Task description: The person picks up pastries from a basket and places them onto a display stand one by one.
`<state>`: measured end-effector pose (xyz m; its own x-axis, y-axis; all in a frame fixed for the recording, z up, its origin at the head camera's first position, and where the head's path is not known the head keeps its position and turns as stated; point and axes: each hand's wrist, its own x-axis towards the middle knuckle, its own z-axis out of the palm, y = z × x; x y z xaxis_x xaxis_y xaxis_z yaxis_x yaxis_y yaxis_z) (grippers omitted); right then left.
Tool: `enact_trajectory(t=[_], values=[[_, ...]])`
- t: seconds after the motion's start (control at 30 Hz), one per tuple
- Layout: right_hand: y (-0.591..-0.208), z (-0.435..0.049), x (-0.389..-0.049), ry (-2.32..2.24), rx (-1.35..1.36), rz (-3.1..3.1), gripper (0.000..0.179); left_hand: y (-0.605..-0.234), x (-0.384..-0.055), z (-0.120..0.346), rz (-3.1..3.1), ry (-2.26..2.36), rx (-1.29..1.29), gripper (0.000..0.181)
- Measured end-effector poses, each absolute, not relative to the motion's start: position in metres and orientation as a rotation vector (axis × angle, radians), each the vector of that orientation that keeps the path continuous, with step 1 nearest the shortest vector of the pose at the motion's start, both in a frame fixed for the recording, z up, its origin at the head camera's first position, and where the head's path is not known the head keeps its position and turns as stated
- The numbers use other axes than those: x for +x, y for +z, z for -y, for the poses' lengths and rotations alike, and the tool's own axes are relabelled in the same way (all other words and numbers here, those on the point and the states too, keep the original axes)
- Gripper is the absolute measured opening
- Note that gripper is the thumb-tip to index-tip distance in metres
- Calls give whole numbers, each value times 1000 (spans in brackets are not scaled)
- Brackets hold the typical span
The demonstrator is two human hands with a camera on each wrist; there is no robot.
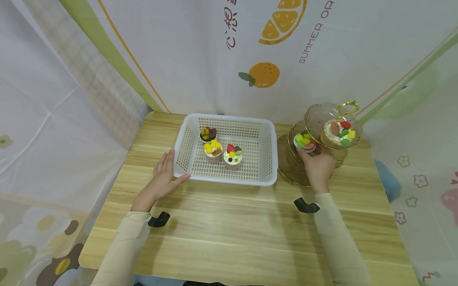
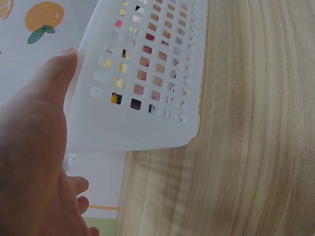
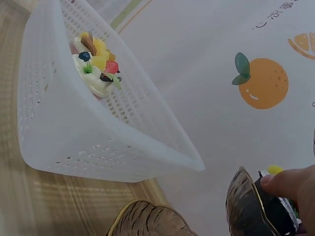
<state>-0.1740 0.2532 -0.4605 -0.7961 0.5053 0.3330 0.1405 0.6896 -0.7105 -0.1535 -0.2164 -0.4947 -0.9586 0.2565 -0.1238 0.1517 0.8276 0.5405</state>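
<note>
My left hand (image 1: 162,178) rests on the near left corner of a white plastic basket (image 1: 232,182), thumb along the rim and fingers extended outside the end wall. Three toy cupcakes lie in it: a chocolate one (image 1: 208,137), a yellow-fruit one (image 1: 213,155) and a strawberry-topped one (image 1: 233,162). At the right, my right hand (image 1: 319,166) pinches a fruit-topped cupcake (image 1: 303,140) at the middle tier of a gold-rimmed tiered stand (image 1: 285,159). The right wrist view shows its dark cup (image 3: 275,209) under my thumb; the other fingers are mostly hidden.
Another fruit-topped cupcake (image 1: 336,135) sits on the stand's top tier, below a gold handle (image 1: 348,107). Basket and stand stand close together on a wooden table (image 1: 222,226). A printed white curtain (image 1: 200,59) hangs right behind them.
</note>
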Motion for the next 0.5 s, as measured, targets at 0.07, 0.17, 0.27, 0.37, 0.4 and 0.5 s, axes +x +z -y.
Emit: enact_trajectory(t=[0.07, 0.17, 0.27, 0.37, 0.4, 0.5], values=[[-461, -253, -174, 926, -502, 2393, 46, -494, -153, 216, -2815, 808, 312, 106], [-461, -253, -174, 915, -509, 2399, 47, -493, -154, 216, -2820, 802, 315, 107], [-462, -252, -173, 901, -503, 2402, 49, -493, -154, 216, -2820, 801, 315, 106], [-462, -252, -172, 893, -499, 2407, 50, -494, -154, 216, -2814, 798, 313, 106], [-462, -252, -172, 889, -501, 2410, 51, -494, -154, 216, -2813, 797, 310, 106], [-463, -253, -173, 884, -503, 2416, 53, -495, -154, 216, -2815, 797, 311, 106]])
